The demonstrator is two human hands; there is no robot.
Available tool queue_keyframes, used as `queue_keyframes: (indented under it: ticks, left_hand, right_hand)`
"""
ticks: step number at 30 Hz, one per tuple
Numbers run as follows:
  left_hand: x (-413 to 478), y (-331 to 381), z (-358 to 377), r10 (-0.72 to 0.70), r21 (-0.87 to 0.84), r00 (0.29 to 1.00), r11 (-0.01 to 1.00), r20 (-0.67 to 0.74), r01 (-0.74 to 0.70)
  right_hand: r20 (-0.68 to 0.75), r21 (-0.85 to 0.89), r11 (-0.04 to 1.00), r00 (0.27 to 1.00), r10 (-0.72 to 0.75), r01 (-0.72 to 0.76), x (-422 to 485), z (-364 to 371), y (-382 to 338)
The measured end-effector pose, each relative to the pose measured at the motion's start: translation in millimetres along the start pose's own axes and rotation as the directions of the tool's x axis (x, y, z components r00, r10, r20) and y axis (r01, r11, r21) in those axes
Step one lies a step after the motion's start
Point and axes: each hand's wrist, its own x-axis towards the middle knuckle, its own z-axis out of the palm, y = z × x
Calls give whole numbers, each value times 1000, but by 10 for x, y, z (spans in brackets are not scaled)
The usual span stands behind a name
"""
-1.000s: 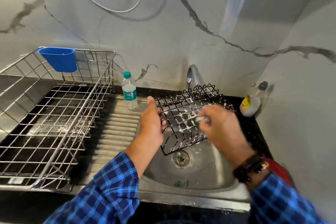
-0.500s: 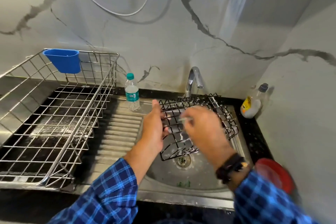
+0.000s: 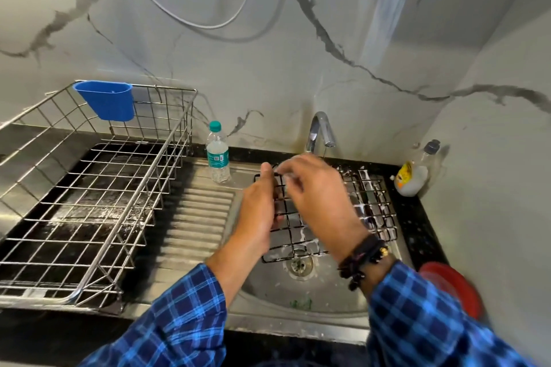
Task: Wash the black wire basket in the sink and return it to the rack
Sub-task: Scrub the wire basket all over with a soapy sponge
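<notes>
Left hand point(image 3: 258, 211) fingers clamp the soapy basket point(image 3: 369, 211) over the sink point(image 3: 298, 307); right hand point(image 3: 316, 202) blurred, grip unclear; suds risk a slip.

I see the black wire basket point(image 3: 334, 217) now lying flatter over the sink point(image 3: 298, 307), no longer tipped up toward the tap point(image 3: 320, 131). My right hand point(image 3: 316, 197) has swept left across it, ending beside my left hand point(image 3: 258, 211) at the basket's left edge.

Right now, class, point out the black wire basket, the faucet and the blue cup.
black wire basket point(image 3: 376, 211), head view, soapy right side wires.
faucet point(image 3: 317, 125), head view, curved spout.
blue cup point(image 3: 106, 103), head view, front wall.
</notes>
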Motion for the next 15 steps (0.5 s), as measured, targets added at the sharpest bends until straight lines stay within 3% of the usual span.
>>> queue_keyframes:
  ticks: [2, 4, 7, 11, 13, 15]
  left_hand:
    - [-40, 0, 33, 25, -5, 999, 1000, 37, -25]
    - [-69, -2, 15, 41, 9, 999, 999, 29, -41]
    - [-39, -28, -29, 32, 17, 999, 999, 0, -32]
    - [47, -49, -73, 44, 3, 999, 999, 20, -44]
    - [57, -69, -73, 59, 12, 998, 998, 16, -59]
    - [49, -78, -34, 105, 55, 994, 993, 19, -106]
  right_hand:
    - [96, -111, 993, 995, -30, 40, 96, -3, -11]
    - [173, -176, 984, 984, 45, -14, 116, -70, 123]
    - [144, -143, 979, 976, 165, -144, 51, -169, 346]
    - [91, -221, 922, 934, 345, -319, 29, -255, 570]
    - [78, -172, 929, 936, 343, -326, 55, -213, 529]
    - [83, -100, 970, 969, 231, -223, 93, -88, 325]
